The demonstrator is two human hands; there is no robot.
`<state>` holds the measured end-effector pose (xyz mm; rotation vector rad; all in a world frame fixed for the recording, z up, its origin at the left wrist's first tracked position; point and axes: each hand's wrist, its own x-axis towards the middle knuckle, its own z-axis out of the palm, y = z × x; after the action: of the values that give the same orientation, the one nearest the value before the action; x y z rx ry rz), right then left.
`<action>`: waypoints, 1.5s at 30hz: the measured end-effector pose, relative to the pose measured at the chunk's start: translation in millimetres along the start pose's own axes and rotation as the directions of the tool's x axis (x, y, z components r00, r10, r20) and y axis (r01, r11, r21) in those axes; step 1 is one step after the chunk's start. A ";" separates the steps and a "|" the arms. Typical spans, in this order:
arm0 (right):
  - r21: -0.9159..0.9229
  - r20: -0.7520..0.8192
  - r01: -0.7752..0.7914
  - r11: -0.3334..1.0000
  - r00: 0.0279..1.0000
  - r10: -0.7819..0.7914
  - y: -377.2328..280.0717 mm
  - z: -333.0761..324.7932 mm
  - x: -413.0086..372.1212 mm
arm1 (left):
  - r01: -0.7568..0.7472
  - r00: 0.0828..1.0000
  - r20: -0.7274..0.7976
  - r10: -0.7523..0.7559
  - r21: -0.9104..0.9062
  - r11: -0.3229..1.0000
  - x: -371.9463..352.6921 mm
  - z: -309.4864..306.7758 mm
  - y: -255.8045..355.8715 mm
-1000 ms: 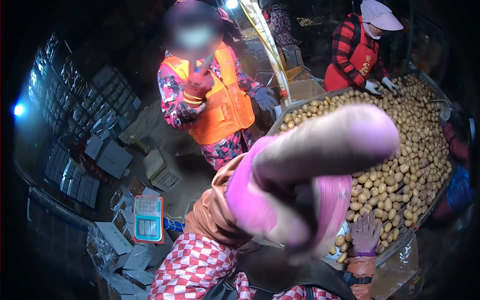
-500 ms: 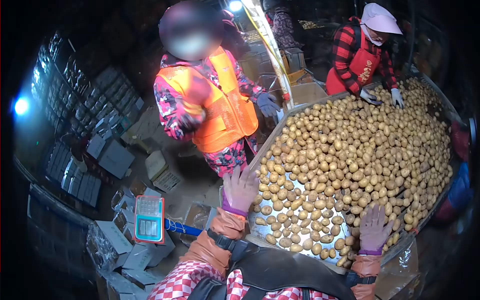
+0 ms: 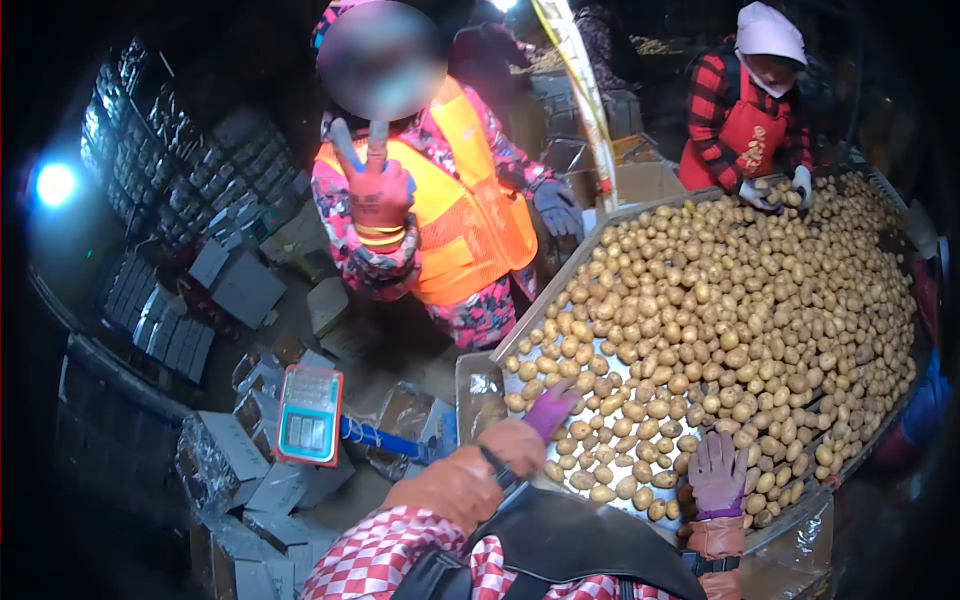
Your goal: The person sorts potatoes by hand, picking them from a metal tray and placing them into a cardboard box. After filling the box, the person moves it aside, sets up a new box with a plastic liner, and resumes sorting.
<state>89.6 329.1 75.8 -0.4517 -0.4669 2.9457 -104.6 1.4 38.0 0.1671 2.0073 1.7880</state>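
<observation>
Potatoes cover most of a large metal sorting tray, whose bare bottom shows between them at the near left. My left hand, in a purple-pink glove, reaches over the tray's left side. It is seen partly edge-on, fingers extended beside the potatoes, and I make out nothing held. Lower right, my right hand, gloved alike, lies palm down with fingers stretched out against the potatoes at the near edge. It holds nothing.
Across the tray, a person in a red apron handles potatoes. At the left, a person in an orange vest holds up two gloved fingers. A digital scale on a blue post and several cardboard boxes stand on my left.
My left hand has moved from the tray's left edge rightward and down over the potatoes. My right hand has shifted slightly left and down. The vested person's hand is now raised.
</observation>
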 end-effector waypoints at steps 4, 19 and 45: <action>0.074 -0.165 -0.067 0.995 0.983 0.079 8.5 9.6 -5.9 | -0.164 0.979 0.023 0.203 0.685 0.709 22.6 6.9 -6.8; 0.056 0.080 -0.142 0.988 0.987 0.137 23.4 -37.9 0.5 | -0.506 0.862 0.504 0.052 0.852 0.131 -27.3 15.7 -40.0; -0.047 -0.212 -0.255 0.966 0.947 0.240 32.9 -15.9 -6.0 | -0.069 0.985 0.122 -0.126 0.930 0.360 -40.8 -16.4 -6.6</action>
<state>97.7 301.5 52.5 -0.8742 -0.5303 3.0772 -73.4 -29.9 42.6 0.6038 2.6079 0.3064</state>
